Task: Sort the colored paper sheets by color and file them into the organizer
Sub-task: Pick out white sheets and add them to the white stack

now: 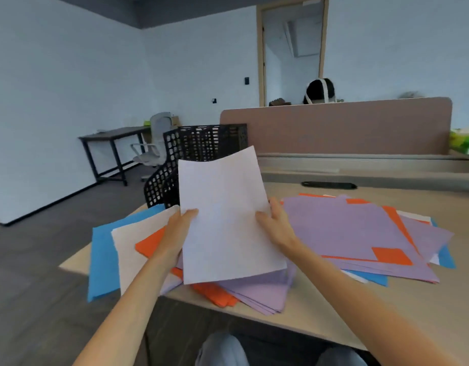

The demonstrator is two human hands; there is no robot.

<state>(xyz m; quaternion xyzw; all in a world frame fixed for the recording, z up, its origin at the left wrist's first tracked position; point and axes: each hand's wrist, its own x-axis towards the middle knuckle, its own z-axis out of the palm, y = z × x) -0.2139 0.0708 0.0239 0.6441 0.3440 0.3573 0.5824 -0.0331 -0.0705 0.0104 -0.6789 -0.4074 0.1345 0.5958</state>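
Note:
A white sheet (225, 220) is lifted above the desk, tilted toward me. My left hand (179, 228) pinches its left edge, thumb on top. My right hand (277, 223) grips its right edge. Behind it stands the black perforated organizer (196, 146) at the desk's far left corner. Under my left arm lie a blue sheet (102, 249), another white sheet (133, 241) and an orange sheet (150, 245). A purple stack (265, 291) with orange sheets (215, 294) sits below the lifted sheet. To the right spreads a mixed pile (354, 231) of purple, orange, blue and white sheets.
The wooden desk (386, 307) runs right, with a pink divider panel (347, 128) and a black cable slot (328, 185) at the back. Another person's head (320, 92) shows behind the divider. A grey chair (155, 143) and dark table (112, 143) stand far left.

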